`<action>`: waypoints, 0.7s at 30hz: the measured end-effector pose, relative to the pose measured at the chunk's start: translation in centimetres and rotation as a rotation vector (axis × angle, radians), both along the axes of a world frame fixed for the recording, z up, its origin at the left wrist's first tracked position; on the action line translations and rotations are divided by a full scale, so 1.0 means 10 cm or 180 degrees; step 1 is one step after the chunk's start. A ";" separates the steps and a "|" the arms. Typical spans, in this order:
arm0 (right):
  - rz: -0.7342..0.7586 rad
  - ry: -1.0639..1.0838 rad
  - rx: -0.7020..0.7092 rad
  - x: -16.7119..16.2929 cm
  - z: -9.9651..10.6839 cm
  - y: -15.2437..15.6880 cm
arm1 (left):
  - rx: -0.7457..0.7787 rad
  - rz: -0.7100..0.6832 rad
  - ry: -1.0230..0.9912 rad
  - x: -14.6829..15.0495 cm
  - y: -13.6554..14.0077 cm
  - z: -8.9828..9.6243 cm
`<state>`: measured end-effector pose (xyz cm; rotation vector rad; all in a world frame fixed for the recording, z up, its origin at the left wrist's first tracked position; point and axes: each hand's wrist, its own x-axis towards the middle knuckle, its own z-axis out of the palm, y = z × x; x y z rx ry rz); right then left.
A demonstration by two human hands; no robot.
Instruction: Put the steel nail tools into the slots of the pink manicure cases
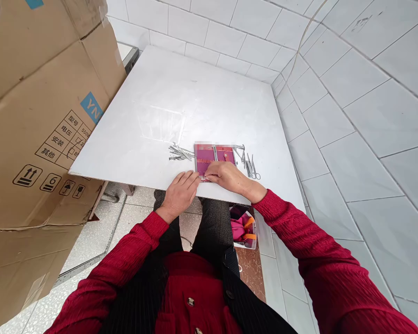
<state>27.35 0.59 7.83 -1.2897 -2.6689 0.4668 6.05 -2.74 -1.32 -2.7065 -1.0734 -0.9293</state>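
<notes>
The open red case (205,153) lies near the table's (230,106) front edge. I judge the work midway: metal tools (185,152) and scissors (253,170) lie loose beside it. The right hand (228,176) pinches at its near edge, the left hand (181,190) stretches nearly straight fingers beside; whether either holds something, I cannot tell. The carton (52,60) reads "YN", "型号", "电压".

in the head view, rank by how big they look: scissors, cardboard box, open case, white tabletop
1. cardboard box, cut off by the frame; nearness may enlarge it
2. white tabletop
3. open case, partly covered by the hands
4. scissors
</notes>
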 end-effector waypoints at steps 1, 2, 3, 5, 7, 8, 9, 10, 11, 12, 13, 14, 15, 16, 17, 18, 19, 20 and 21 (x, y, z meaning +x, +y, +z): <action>-0.0040 -0.0067 0.0037 -0.04 0.04 0.03 | -0.0004 0.0001 0.0007 0.00 0.00 0.00; -0.0103 -0.0142 0.0103 -0.10 0.07 0.07 | -0.0014 -0.0005 0.0007 0.00 0.00 0.00; -0.0168 -0.0218 0.0192 -0.17 0.11 0.12 | -0.0025 -0.0011 -0.0001 0.00 0.00 0.00; -0.0173 -0.0372 0.0313 -0.34 0.15 0.21 | -0.0040 -0.0011 -0.0022 0.00 0.00 -0.01; -0.0131 -0.0461 0.0406 -0.52 0.18 0.31 | -0.0016 0.0003 -0.0019 0.00 0.00 -0.03; -0.0130 -0.0510 0.0444 -0.61 0.18 0.36 | 0.0013 0.0009 -0.0006 0.00 0.00 -0.03; -0.0121 -0.0576 0.0474 -0.69 0.19 0.41 | 0.0046 0.0011 0.0013 0.00 0.00 -0.04; -0.0112 -0.0670 0.0491 -0.76 0.19 0.45 | 0.0069 0.0012 0.0037 -0.01 -0.01 -0.04; -0.0088 -0.0790 0.0496 -0.82 0.19 0.48 | 0.0076 0.0012 0.0063 -0.01 -0.01 -0.05; -0.0055 -0.0929 0.0487 -0.87 0.19 0.51 | 0.0070 0.0018 0.0086 -0.01 -0.01 -0.05; -0.0020 -0.1073 0.0467 -0.92 0.19 0.54 | 0.0055 0.0030 0.0107 -0.01 -0.01 -0.05; 0.0015 -0.1203 0.0440 -0.95 0.18 0.56 | 0.0043 0.0042 0.0122 -0.01 -0.01 -0.05; 0.0051 -0.1306 0.0414 -0.98 0.18 0.57 | 0.0038 0.0049 0.0131 -0.01 -0.01 -0.05; 0.0087 -0.1379 0.0393 -1.00 0.18 0.58 | 0.0040 0.0054 0.0135 -0.01 -0.02 -0.06; 0.0121 -0.1430 0.0375 -1.02 0.18 0.58 | 0.0040 0.0056 0.0140 -0.01 -0.02 -0.06; 0.0150 -0.1474 0.0359 -1.03 0.19 0.58 | 0.0032 0.0058 0.0145 -0.01 -0.02 -0.06; 0.0175 -0.1523 0.0341 -1.05 0.21 0.57 | 0.0015 0.0059 0.0154 -0.01 -0.02 -0.06; 0.0199 -0.1582 0.0322 -1.06 0.22 0.56 | -0.0005 0.0064 0.0161 -0.01 -0.02 -0.06; 0.0222 -0.1652 0.0305 -1.07 0.24 0.55 | -0.0023 0.0069 0.0167 -0.01 -0.02 -0.06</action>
